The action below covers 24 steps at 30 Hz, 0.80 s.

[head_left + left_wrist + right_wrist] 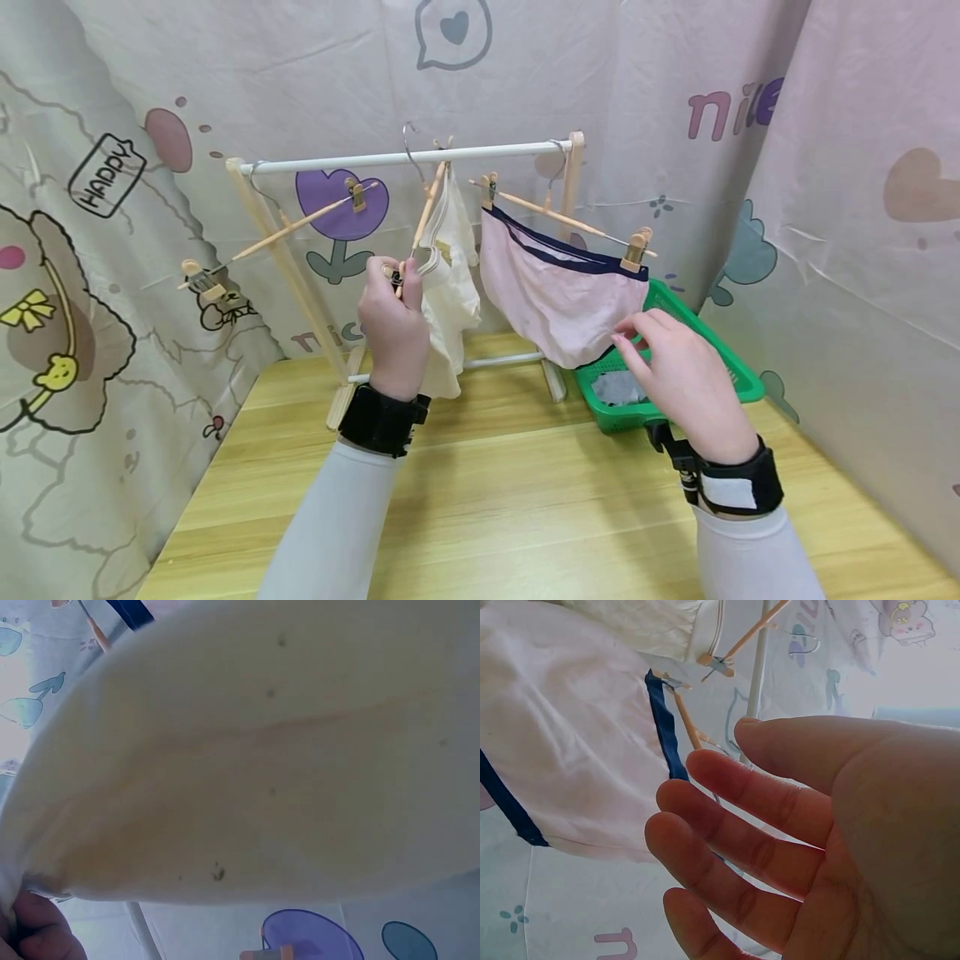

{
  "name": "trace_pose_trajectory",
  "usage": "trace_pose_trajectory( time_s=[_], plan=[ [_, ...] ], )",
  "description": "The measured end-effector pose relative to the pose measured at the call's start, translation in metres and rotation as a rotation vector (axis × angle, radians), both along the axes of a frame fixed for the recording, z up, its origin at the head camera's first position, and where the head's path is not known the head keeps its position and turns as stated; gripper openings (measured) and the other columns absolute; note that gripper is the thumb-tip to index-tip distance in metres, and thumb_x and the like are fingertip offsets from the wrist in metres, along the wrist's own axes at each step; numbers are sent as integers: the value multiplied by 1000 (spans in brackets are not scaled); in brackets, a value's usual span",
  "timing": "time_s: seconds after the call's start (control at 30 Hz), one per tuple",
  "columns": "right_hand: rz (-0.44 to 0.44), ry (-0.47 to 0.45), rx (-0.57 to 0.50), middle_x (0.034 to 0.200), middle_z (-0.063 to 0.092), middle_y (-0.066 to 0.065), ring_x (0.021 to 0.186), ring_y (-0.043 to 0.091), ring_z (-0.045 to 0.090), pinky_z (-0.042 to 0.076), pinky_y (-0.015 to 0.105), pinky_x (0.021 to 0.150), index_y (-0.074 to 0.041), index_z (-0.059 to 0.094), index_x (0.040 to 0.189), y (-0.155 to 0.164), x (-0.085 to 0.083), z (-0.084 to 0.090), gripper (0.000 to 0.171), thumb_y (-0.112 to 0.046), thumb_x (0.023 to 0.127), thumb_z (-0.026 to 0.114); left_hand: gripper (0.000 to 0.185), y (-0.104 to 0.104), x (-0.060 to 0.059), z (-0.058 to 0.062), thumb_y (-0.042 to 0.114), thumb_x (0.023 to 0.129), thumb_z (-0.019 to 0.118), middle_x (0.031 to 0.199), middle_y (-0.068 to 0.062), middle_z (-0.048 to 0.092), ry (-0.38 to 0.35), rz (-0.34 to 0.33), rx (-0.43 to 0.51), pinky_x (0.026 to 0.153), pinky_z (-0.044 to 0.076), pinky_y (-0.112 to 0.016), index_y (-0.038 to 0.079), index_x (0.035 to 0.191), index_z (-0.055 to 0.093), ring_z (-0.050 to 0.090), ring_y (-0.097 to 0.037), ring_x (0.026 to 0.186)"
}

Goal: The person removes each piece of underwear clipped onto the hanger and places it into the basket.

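Observation:
My left hand pinches a wooden clip at the near end of the middle clip hanger. Cream underpants hang from that hanger, side-on in the head view; their cloth fills most of the left wrist view. Pink underpants with navy trim hang by two clips on the right hanger. Beside their lower right edge is my right hand, fingers apart and slightly bent, nothing between them. The right wrist view shows its palm facing the camera.
A small rack with a white rail stands on the wooden table. Its left hanger bears two clips and no garment. At the back right, a green basket has grey cloth inside. Printed curtains enclose the table.

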State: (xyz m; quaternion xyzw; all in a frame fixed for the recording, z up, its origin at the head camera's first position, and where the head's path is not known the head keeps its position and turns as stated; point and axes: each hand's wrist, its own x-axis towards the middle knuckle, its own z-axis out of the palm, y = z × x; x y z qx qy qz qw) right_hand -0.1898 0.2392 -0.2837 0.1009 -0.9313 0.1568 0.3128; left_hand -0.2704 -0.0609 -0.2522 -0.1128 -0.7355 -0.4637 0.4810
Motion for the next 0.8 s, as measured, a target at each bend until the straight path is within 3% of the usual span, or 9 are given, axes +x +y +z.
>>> trace_pose_trajectory(
  time_s=[0.4,0.8],
  plan=[
    [-2,-7,11,101,69,12,85,27,66,57,45,67,-7,70,107,-1,0,0,13,-18,99,69,28,-7,10,-9,18,106,54,71,-16,55,79,24,39,55,42,-30,-8,97,52,54,-28,60],
    [10,16,12,99,68,10,83,26,66,55,44,65,-8,70,105,-2,0,-2,10,-16,99,70,28,-17,15,-20,16,105,55,69,-17,54,115,49,51,56,37,-21,-10,95,53,51,-25,59]
  ],
)
